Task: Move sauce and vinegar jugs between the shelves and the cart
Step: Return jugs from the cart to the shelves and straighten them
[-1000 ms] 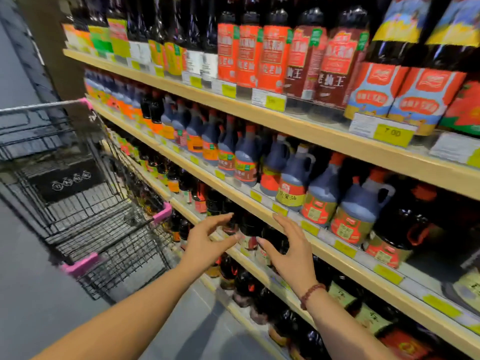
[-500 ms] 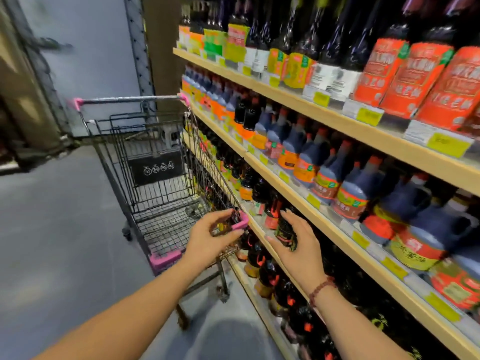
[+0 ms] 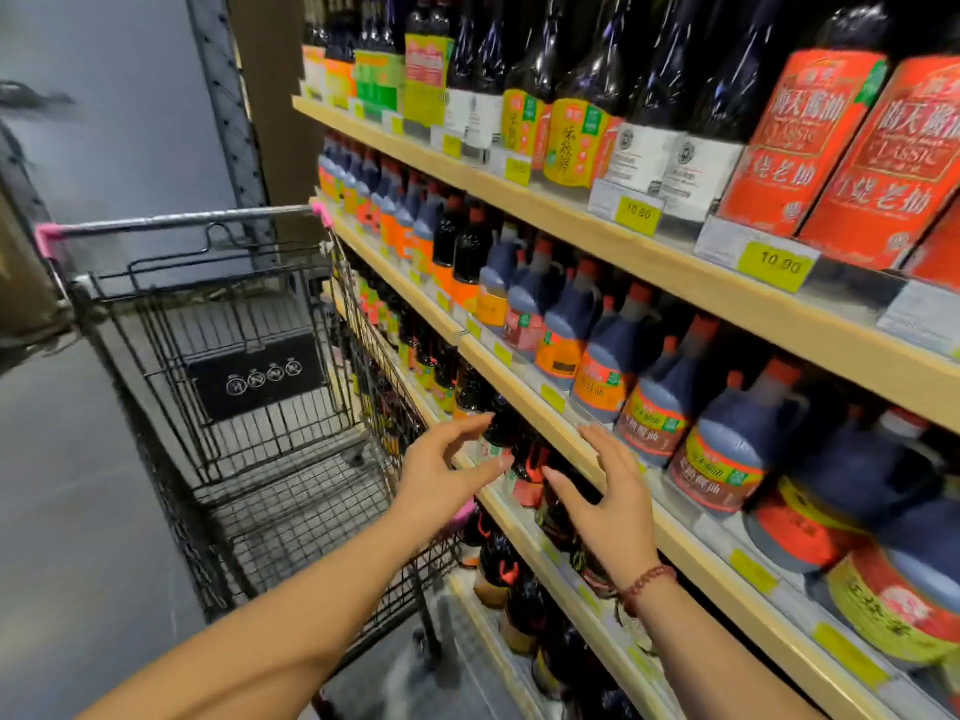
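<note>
Just ahead, shelves: pale wood boards along the right side, stacked in levels, packed from end to end.
Jugs: on the middle shelf, in one long row; dark blue-black bodies, red caps, side handles, orange, red and yellow-green labels; nearest ones blurred.
Top shelf: tall dark bottles, some with big red-orange labels, others yellow, green or white; yellow price tags clipped along the front edge.
Lower shelf: smaller dark bottles with red and orange labels, partly hidden behind both hands.
Cart: black wire, pink corner guards, grey handle bar; parked on the left, close against the shelves; black sign with white round icons on the far inner wall.
Left hand: raised, fingers spread and gently curved, gripping nothing; in front of the near right corner of the cart, fingertips close to the smaller dark bottles.
Right hand: fingers spread, palm facing down, gripping nothing; over the front edge of the middle shelf, just left of the nearest jugs; contact with the shelf edge impossible to tell.
Bracelet: red-brown beads, around the right wrist.
Gap between hands: narrow, thumbs pointing toward each other, apart.
Floor: grey and smooth, under and left of the cart.
</note>
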Motion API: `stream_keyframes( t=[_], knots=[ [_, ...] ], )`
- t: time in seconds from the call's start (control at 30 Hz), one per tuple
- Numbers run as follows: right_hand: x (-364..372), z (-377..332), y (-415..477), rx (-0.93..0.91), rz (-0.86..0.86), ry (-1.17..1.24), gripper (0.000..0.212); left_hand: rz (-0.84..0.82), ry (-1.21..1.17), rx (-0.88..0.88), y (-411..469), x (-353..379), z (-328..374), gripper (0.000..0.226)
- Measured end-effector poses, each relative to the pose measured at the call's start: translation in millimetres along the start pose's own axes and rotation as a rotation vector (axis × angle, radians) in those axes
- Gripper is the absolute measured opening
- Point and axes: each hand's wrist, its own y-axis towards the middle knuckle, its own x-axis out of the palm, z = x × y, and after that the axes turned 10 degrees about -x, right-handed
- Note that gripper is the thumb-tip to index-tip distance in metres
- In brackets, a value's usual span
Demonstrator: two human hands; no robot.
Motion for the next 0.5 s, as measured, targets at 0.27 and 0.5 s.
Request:
stream_keyframes(
  t=[0.27, 0.5],
  knots=[
    [-22, 42, 35, 0.046, 0.147, -0.094, 0.057, -0.216, -0.035, 0.043, 72, 58, 16, 0.048],
    [-32, 47, 50, 0.117, 0.271, -0.259, 0.059, -0.424, -0.068, 0.098, 116, 98, 39, 0.044]
  ],
)
